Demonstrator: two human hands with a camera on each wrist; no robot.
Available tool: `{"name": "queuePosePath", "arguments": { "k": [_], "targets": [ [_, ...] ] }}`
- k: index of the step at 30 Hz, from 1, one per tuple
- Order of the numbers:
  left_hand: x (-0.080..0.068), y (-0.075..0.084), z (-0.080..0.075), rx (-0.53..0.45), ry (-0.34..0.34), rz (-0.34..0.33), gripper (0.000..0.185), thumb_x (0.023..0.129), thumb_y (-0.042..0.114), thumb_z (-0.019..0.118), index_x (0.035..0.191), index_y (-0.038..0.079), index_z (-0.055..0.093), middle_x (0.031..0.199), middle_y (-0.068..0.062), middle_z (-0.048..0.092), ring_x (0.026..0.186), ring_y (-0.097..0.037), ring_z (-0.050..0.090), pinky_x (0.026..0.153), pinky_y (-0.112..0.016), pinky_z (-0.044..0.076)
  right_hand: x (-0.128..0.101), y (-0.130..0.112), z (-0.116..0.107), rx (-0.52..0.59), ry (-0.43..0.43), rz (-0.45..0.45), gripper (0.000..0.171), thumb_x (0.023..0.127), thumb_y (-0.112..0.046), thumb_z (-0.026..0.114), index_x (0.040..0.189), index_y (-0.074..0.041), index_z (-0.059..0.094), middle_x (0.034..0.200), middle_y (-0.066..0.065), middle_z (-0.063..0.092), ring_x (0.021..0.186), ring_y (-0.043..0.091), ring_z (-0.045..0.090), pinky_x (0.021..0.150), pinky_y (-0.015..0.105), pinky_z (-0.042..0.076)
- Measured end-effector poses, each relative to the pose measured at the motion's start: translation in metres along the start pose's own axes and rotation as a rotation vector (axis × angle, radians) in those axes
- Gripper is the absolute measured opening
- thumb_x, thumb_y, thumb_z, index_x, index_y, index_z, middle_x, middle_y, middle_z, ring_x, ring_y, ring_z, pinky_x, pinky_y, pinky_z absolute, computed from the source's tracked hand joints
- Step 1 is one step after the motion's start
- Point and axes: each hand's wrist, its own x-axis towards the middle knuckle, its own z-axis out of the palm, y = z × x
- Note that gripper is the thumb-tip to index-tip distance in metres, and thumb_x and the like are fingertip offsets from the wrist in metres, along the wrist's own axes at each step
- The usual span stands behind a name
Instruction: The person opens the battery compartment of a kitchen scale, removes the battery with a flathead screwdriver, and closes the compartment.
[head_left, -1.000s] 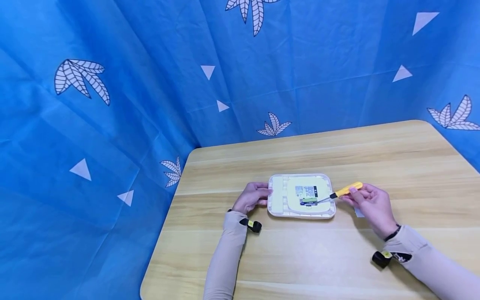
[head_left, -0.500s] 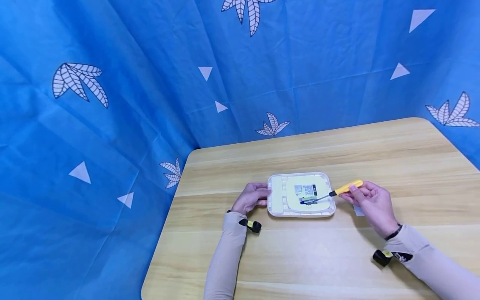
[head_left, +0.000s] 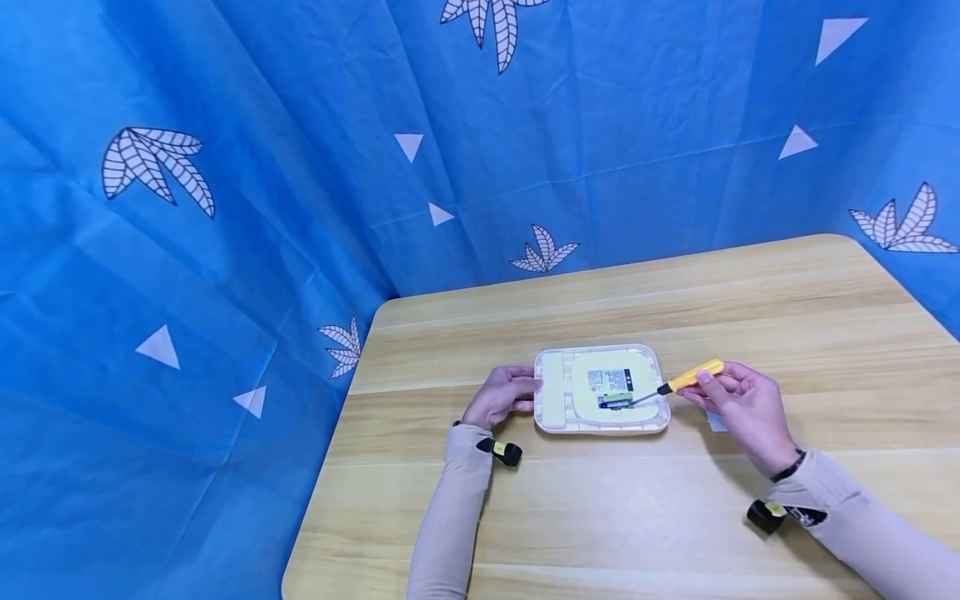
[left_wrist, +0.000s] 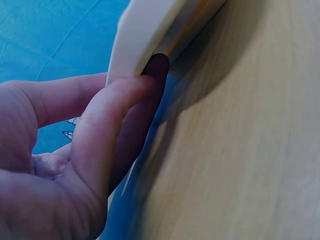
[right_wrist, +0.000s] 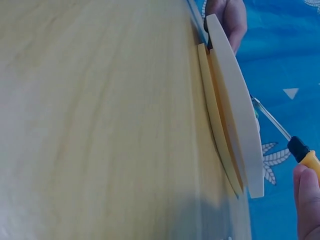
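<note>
A white, flat rectangular device (head_left: 555, 408) lies on the table with its labelled underside up; it looks like a kitchen scale. Its small battery compartment is uncovered, showing a green battery (head_left: 618, 397) and a dark blue one beside it. My left hand (head_left: 501, 395) pinches the device's left edge, thumb above and fingers below, as the left wrist view (left_wrist: 95, 135) also shows. In my right hand (head_left: 746, 412) is a screwdriver (head_left: 696, 377) with a yellow handle and black collar. Its metal blade reaches into the compartment, the tip at the batteries; whether it touches them is too small to tell.
A pale blue flat piece (head_left: 717, 422) lies on the wooden table (head_left: 585, 517), partly under my right hand. Blue curtains (head_left: 480, 150) with leaf prints hang behind and to the left of the table. In the right wrist view, a thin yellowish layer (right_wrist: 216, 120) sits beneath the device.
The screwdriver's tip has shifted slightly within the battery compartment, and the green battery shows more than half a second ago. My left hand stays on the device's edge.
</note>
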Motion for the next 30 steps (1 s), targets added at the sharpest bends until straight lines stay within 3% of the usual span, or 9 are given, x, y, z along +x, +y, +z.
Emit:
{"name": "queuePosePath", "arguments": {
  "k": [15, 30],
  "targets": [
    [-0.0007, 0.0017, -0.0006, -0.001, 0.001, -0.018, 0.049, 0.097, 0.000, 0.066, 0.142, -0.010, 0.050, 0.108, -0.011, 0.072, 0.081, -0.011, 0.073, 0.068, -0.019, 0.065, 0.0003, 0.0028, -0.0031, -0.048, 0.017, 0.026, 0.012, 0.100, 0.000, 0.064, 0.112, 0.001, 0.063, 0.093, 0.003, 0.081, 0.083, 0.015, 0.080, 0.079, 0.026, 0.064],
    [-0.0016, 0.0035, -0.0009, -0.012, -0.018, -0.012, 0.045, 0.097, -0.001, 0.066, 0.139, -0.011, 0.053, 0.105, -0.009, 0.072, 0.084, -0.012, 0.072, 0.069, -0.020, 0.066, 0.0023, -0.0023, -0.0061, -0.048, -0.008, -0.026, 0.009, 0.101, 0.001, 0.061, 0.110, 0.000, 0.063, 0.094, 0.003, 0.082, 0.084, 0.014, 0.080, 0.080, 0.025, 0.064]
  ]
}}
